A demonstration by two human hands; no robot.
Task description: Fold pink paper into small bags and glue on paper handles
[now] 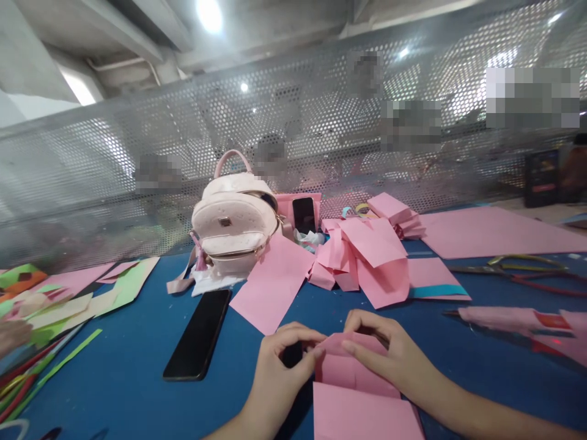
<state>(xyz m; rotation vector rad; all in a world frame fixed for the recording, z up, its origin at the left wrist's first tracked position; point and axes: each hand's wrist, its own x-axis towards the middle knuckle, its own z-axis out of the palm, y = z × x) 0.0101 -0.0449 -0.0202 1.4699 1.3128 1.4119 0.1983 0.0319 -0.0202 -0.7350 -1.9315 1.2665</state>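
Observation:
A folded piece of pink paper lies at the front of the blue table, its far edge lifted between both hands. My left hand pinches the upper left corner of it, thumb against forefinger. Across from it, my right hand is closed on the top right part, with the thumb lying on the near face and the fingers behind, partly hidden. Another pink sheet sits nearest me, below the fold; whether it is joined to the folded piece I cannot tell.
A black phone lies left of my hands, with a white backpack behind. Loose pink papers spread beyond. On the right are scissors and a pink glue gun. Another person's hand is among coloured strips at left.

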